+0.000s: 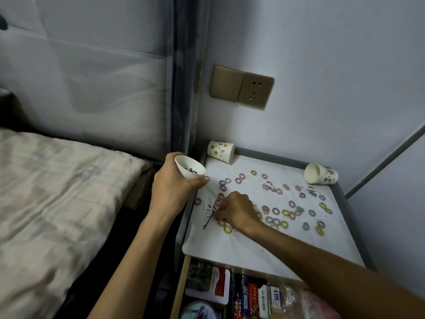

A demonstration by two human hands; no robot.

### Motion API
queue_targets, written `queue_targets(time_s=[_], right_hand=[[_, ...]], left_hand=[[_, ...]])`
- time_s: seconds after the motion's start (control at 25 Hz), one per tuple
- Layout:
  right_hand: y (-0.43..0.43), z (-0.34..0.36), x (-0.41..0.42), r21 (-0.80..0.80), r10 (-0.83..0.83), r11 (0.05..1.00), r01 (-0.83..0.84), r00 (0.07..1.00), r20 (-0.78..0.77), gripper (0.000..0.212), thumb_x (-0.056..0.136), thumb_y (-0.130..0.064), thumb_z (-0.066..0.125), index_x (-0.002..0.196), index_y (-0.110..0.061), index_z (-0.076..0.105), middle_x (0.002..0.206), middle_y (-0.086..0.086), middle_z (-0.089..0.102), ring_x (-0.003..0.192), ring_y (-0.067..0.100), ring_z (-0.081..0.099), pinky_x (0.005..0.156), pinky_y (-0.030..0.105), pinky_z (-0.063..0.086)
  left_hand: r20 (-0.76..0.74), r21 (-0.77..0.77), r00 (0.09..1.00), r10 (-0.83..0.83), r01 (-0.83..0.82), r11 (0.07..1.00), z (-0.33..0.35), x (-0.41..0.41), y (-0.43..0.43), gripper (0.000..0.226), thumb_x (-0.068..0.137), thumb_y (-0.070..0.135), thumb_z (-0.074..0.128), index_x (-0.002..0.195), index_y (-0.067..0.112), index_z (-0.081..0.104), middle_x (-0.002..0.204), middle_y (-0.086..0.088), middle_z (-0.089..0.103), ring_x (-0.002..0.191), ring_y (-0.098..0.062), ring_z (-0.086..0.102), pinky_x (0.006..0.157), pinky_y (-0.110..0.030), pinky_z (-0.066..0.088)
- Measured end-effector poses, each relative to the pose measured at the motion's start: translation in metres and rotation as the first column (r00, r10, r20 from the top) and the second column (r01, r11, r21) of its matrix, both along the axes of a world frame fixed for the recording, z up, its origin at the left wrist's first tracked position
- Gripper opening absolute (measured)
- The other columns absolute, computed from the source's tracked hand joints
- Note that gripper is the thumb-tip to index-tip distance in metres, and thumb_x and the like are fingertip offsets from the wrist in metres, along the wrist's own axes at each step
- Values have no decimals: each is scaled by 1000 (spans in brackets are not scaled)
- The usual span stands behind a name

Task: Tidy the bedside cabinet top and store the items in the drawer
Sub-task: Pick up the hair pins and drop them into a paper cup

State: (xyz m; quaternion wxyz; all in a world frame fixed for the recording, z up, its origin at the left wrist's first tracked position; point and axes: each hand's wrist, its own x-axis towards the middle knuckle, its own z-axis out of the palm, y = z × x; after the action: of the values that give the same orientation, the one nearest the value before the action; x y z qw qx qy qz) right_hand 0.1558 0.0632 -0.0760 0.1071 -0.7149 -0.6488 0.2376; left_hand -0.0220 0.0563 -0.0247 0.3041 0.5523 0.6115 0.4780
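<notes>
The left hand (177,180) is held in the air just beside the left edge of the cabinet top (230,247), above the gap between the cabinet and the bed (57,192). Its fingers and thumb are curled round a white paper cup (190,169), which is tilted with its mouth toward the camera. Some thin dark pieces lie inside the cup, but they are too small to say what they are. The right hand (238,210) rests low on the left part of the cabinet top, a little below and to the right of the cup. Its fingers are curled, and the tips pinch the upper ends of a few black hairpins (208,223), whose lower ends lie on the white surface and point toward the front left. Many small coloured hair ties (276,211) are scattered over the top, some just beside the right hand and most further to its right. A second cup (220,151) lies on its side in the back left corner, and a third cup (320,173) lies on its side near the back right corner, both well apart from the hands. The drawer (181,284) under the top is pulled open, below the right forearm, and has packets inside. A wall socket (241,88) is above the cabinet.
</notes>
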Motion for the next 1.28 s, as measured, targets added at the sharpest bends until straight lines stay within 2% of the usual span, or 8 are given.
queue_targets(time_s=[0.08, 0.24, 0.52, 0.68, 0.8, 0.92, 1.04, 1.28], right_hand=[[-4, -2, -6, -12, -33, 999, 33, 999, -15, 23, 76, -27, 80, 90, -10, 75, 86, 8, 73, 83, 24, 70, 76, 34, 57], [-3, 0, -16, -21, -89, 995, 93, 989, 117, 22, 80, -30, 75, 97, -17, 71, 97, 7, 72, 92, 29, 68, 81, 40, 57], [9, 3, -25, -102, -162, 979, 176, 978, 134, 38, 80, -26, 72, 114, -14, 60, 110, 9, 68, 99, 31, 65, 80, 35, 54], [5, -2, -32, 36, -91, 996, 84, 957, 276, 26, 89, -18, 60, 113, -11, 61, 113, 11, 65, 103, 33, 62, 73, 35, 44], [-3, -2, -31, 133, 22, 987, -88, 902, 432, 21, 91, -5, 47, 105, -10, 62, 110, 14, 65, 101, 35, 62, 71, 35, 35], [-10, -1, -26, 116, 123, 969, -217, 835, 536, 24, 91, -1, 47, 107, -10, 62, 113, 14, 65, 103, 34, 61, 77, 36, 38], [-9, -1, -22, 88, 142, 969, -232, 811, 568, 27, 92, -1, 47, 114, -11, 60, 116, 12, 65, 106, 33, 61, 83, 37, 41], [-6, 6, -2, -17, 242, 960, -278, 801, 547, 32, 85, -1, 60, 116, -6, 57, 115, 16, 64, 106, 34, 62, 76, 35, 42]], left_hand=[[14, -4, 1000, -7, 7, 1000, 0, 1, -1, 65, 59, 34, 88, 113, 31, 53, 94, 15, 61, 87, -4, 58, 60, -11, 37], [25, -5, 1000, -14, 14, 1000, 1, 2, -2, 65, 59, 33, 88, 114, 31, 53, 98, 12, 62, 88, -4, 58, 58, -10, 36], [33, 4, 999, -18, 18, 1000, 3, 2, -3, 65, 59, 32, 88, 113, 31, 53, 96, 14, 61, 85, -1, 57, 57, -7, 37], [37, 4, 999, -25, 25, 1000, 3, 3, -4, 65, 59, 31, 88, 114, 30, 53, 100, 11, 63, 91, -9, 59, 61, -12, 38], [41, 3, 999, -28, 28, 1000, 3, 1, -5, 65, 60, 31, 89, 115, 29, 53, 100, 11, 63, 92, -10, 59, 61, -13, 38], [41, 6, 999, -34, 34, 999, 2, 0, -6, 65, 60, 30, 89, 115, 28, 54, 101, 8, 63, 92, -12, 59, 61, -13, 38], [32, 3, 999, -43, 43, 999, 2, 0, -6, 62, 60, 30, 89, 111, 31, 53, 98, 11, 63, 91, -11, 60, 61, -13, 39], [10, 5, 999, -51, 50, 999, 2, 2, -5, 60, 60, 31, 89, 107, 33, 52, 89, 16, 60, 83, 2, 57, 55, -6, 40]])
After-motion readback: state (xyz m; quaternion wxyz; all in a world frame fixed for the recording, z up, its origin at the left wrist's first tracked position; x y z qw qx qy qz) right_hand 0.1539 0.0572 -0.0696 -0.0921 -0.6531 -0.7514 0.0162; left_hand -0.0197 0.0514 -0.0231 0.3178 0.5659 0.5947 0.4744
